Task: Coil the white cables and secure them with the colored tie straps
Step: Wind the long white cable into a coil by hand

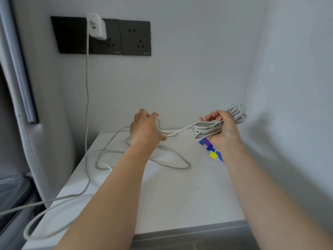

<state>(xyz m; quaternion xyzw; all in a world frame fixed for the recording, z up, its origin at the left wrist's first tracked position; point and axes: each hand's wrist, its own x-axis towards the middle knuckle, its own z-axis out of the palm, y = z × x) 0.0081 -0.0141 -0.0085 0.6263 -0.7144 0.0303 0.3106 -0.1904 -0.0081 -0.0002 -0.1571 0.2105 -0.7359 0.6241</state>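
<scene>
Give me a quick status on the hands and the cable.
Right hand shut on cable coil. Left hand gripping loose cable, feeding next loop. Tie straps on table, unused. Charger plugged in.

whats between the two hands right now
In the head view, a single run of white cable spans the gap, from the left hand to the coil gripped in the right hand, above the white tabletop.
</scene>
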